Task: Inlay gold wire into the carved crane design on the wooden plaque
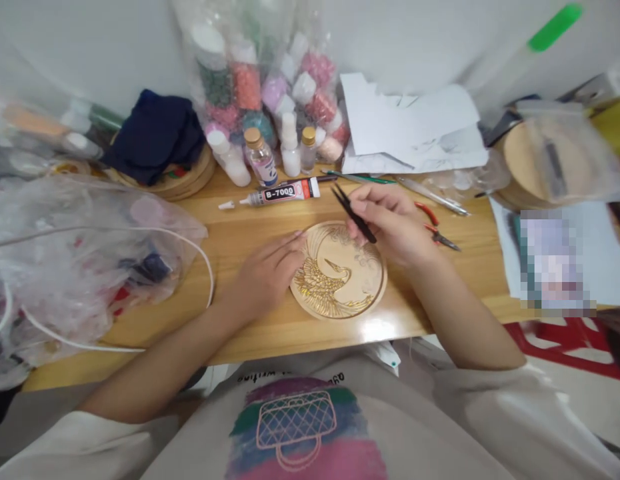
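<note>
A round wooden plaque (360, 277) lies flat on the table, carved with a long-beaked bird whose feathers and outlines are gold. Grey swirl outlines run along its upper right part. My left hand (273, 270) rests at the plaque's left edge, fingers stretched out over the rim. Above the upper right of the plaque, my right hand (390, 223) is closed around black tweezers (359, 220). Their tips point up and left, apart from each other, with nothing visible between them. Behind the plaque lies a glue tube (285, 192) marked B-7000, its white cap (226, 205) beside the nozzle.
Small bottles (263, 160) and a bag of coloured jars (275, 80) stand at the back. Red-handled pliers (443, 237) and pens (435, 195) lie right. A plastic bag (115, 260) and a white cable (207, 267) occupy the left. White papers (415, 127) lie behind.
</note>
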The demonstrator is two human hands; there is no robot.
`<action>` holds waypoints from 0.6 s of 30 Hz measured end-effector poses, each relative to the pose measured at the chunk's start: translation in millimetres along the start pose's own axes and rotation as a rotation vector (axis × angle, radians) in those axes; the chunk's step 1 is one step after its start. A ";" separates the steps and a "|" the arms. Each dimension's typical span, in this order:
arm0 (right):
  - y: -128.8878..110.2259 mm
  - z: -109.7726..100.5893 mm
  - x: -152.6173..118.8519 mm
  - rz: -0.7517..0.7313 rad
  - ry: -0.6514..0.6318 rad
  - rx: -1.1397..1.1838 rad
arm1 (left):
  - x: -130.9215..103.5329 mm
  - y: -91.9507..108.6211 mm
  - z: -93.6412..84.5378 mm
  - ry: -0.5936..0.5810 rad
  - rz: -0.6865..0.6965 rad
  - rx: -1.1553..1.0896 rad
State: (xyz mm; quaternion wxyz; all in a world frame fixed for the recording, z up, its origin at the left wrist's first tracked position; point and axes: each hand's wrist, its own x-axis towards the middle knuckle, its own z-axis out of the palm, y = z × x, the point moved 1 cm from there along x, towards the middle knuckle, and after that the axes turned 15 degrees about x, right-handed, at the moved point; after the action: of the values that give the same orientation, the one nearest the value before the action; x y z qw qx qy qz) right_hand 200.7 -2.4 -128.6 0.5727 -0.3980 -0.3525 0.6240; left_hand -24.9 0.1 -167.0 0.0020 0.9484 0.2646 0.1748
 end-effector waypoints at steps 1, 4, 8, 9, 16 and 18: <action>1.1 -0.3 0.0 0.006 -0.012 0.014 | -0.6 -0.6 0.9 -0.010 -0.003 0.002; 4.0 -2.6 0.3 0.013 -0.056 0.030 | -0.4 -1.8 2.5 0.002 0.027 0.051; 4.4 -4.0 0.5 0.011 -0.162 0.067 | 3.7 -0.8 0.8 0.054 0.081 0.143; 3.7 -4.0 0.6 0.011 -0.173 0.078 | 4.7 -0.6 -0.1 0.057 0.080 0.152; -1.8 -5.9 2.6 0.025 -0.157 0.106 | 7.2 0.6 -5.0 0.113 0.113 0.260; -0.9 -7.3 3.3 0.011 -0.139 0.084 | 7.0 2.5 -4.7 0.129 0.098 0.288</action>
State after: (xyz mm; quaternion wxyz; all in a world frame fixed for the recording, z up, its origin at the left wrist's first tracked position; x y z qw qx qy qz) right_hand 207.6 0.9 -131.3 0.5595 -0.3316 -0.3627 0.6674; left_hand -19.7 1.0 -160.0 -0.1597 0.9373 0.2401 0.1956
